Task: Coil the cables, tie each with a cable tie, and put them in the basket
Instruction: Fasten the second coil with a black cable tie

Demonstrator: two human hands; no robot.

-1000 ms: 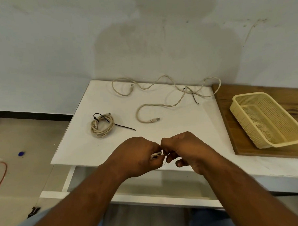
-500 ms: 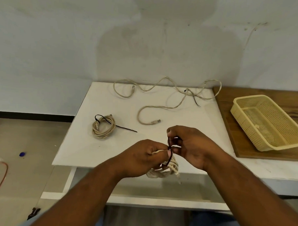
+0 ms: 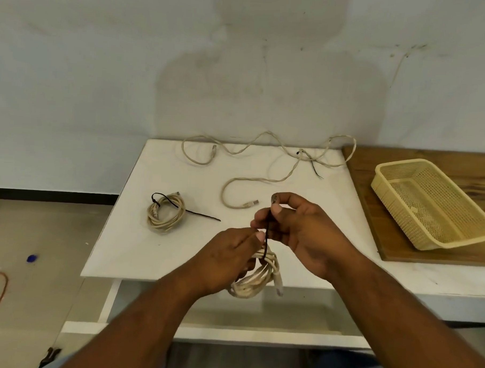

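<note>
I hold a coiled cable in my left hand, just over the near edge of the white table. My fingers are closed around the loops. A plug on this cable hangs down at the right side of the loops. A black cable tie goes around the loops and runs straight up. My right hand pinches that tie between thumb and fingers, right above the coil.

Another coiled cable lies on the table to my left. It has a black tie on it, and the long end of the tie sticks out to the right. A loose cable lies in wavy lines at the far side of the table, near the wall.

The yellow basket sits on a brown wooden board on my right, well apart from my hands. I cannot tell what is inside it.
</note>
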